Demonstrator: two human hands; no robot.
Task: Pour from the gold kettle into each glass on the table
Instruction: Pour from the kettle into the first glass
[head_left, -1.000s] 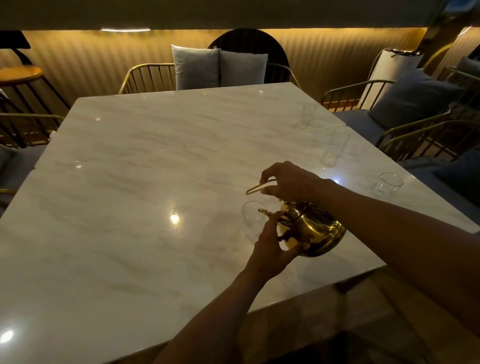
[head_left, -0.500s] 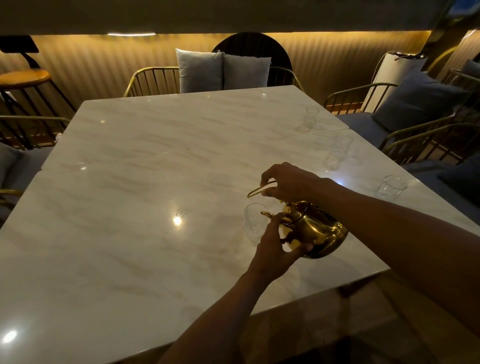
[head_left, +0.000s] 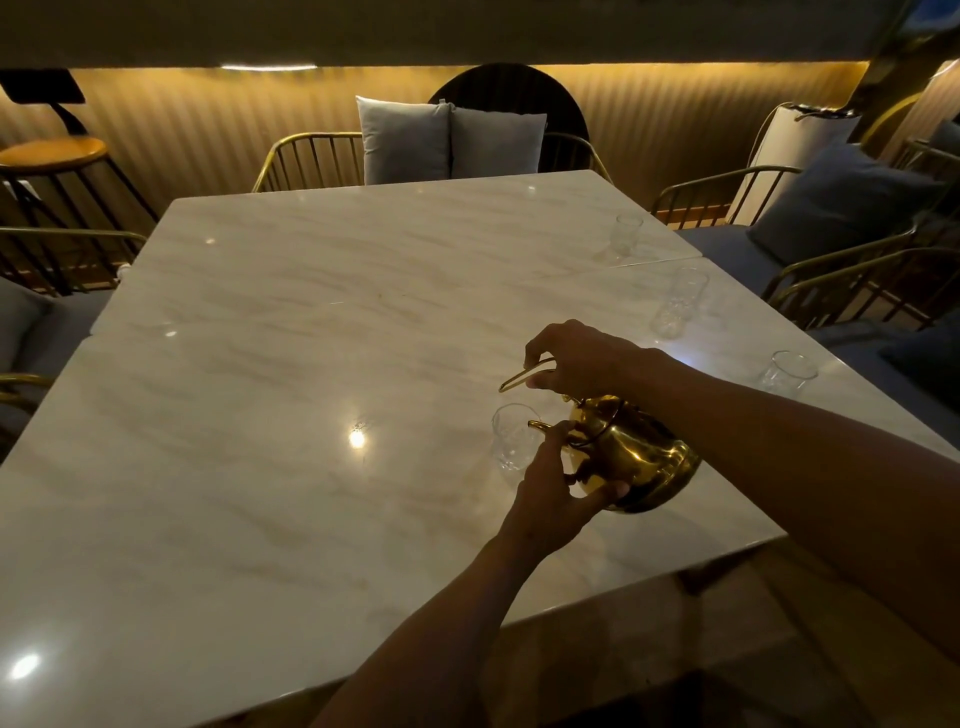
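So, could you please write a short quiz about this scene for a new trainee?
1. How many glasses stand on the table?
2. True or false: the gold kettle is tilted with its spout over the nearest glass.
3. Which hand holds the kettle's thin handle: A) left hand, B) right hand?

Key:
1. Four: the nearest glass, one by the right edge, a tall one and the far one.
2. True.
3. B; the left hand steadies the body.
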